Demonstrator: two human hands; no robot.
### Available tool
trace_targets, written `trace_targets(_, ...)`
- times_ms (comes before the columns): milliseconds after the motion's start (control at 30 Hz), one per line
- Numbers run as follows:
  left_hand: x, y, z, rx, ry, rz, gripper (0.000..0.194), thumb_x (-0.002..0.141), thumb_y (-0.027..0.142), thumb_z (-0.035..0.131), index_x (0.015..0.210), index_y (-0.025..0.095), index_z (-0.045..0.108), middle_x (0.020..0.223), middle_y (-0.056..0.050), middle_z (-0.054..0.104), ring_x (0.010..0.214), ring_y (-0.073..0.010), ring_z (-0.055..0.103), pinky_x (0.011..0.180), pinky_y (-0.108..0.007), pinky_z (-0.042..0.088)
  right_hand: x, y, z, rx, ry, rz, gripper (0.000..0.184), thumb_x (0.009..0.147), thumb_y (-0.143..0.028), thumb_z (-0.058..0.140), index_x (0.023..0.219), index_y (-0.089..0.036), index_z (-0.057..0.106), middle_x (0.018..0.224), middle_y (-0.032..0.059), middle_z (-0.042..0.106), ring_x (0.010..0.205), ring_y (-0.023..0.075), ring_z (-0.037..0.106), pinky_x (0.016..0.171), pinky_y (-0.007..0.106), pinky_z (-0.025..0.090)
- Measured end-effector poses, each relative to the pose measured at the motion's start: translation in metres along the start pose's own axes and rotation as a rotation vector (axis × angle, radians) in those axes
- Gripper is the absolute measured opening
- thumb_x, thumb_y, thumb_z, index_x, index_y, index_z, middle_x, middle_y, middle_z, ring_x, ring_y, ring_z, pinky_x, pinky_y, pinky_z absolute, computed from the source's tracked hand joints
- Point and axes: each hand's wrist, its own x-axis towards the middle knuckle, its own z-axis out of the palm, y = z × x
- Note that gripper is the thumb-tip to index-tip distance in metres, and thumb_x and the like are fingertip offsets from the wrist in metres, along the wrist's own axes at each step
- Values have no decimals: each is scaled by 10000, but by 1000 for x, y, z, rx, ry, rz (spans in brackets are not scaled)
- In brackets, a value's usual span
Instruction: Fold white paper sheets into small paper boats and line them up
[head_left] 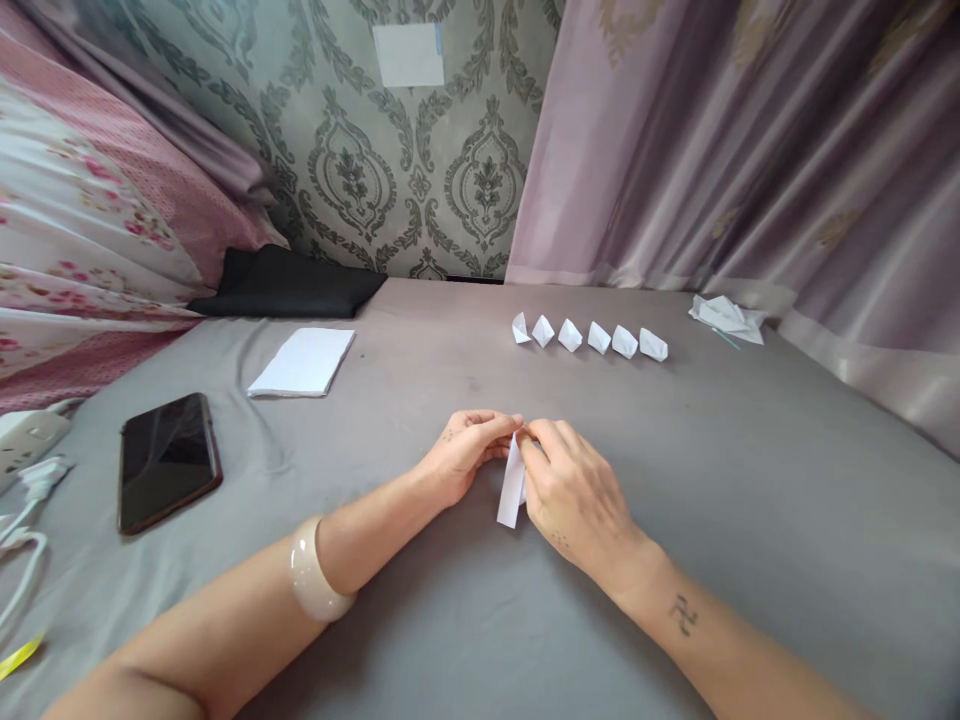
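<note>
The left hand and right hand meet at the fingertips, both pinching the far end of a paper strip; the right fingers partly cover it. The two-sided grip appears meant to steady the paper and control its creases. The strip lies between the hands, just above or on the grey surface; contact cannot be confirmed. Its long axis runs from the fingertips back towards the person, the free, squared end pointing near and slightly left. Beyond, six folded pieces stand apart in a row, presumably spaced to keep their shapes uncrushed. A paper stack lies far left, seemingly within reach; a phone lies nearer, left of the left hand. Loose papers lie far right.
</note>
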Motion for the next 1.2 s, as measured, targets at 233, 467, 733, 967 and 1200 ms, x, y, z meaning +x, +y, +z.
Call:
trace_targets(233, -1, 5, 2, 100, 44, 63, 234, 714, 361, 733, 692, 131, 697, 688, -42, 639, 662, -126, 560, 681, -267, 414, 7, 13, -2, 757, 39, 412, 296, 875, -219, 430, 975, -147, 700, 925, 90, 663, 848, 199, 599, 739, 323, 467)
trace_targets(467, -3, 5, 4, 163, 35, 176, 226, 747, 378, 708, 773, 154, 727, 750, -49, 679, 704, -141, 569, 693, -270, 421, 16, 28, -6, 1427, -266, 865, 367, 761, -517, 634, 625, -177, 658, 599, -12, 570, 613, 134, 514, 616, 288, 398)
trace_targets(733, -4, 5, 10, 52, -11, 56, 285, 712, 423, 737, 783, 149, 703, 718, -57, 687, 662, -178, 631, 653, -310, 472, 18, 25, -2, 1504, -292, 887, 309, 698, -478, 696, 647, -174, 667, 624, -7, 615, 611, 129, 520, 643, 288, 398)
trace_targets(967, 0, 4, 6, 88, -8, 53, 280, 678, 385, 779, 726, 129, 676, 636, -9, 610, 575, -90, 532, 602, -237, 410, 17, 32, -3, 1399, -235, 814, 242, 713, -386, 678, 601, -172, 661, 602, -19, 594, 610, 118, 492, 639, 274, 376)
trace_targets(1200, 0, -1, 8, 178, 25, 52, 313, 709, 434, 738, 713, 133, 649, 658, -27, 614, 598, -120, 556, 591, -250, 405, 16, 31, 0, 1373, -271, 845, 261, 714, -410, 670, 645, -170, 596, 615, -19, 580, 578, 111, 487, 578, 256, 371)
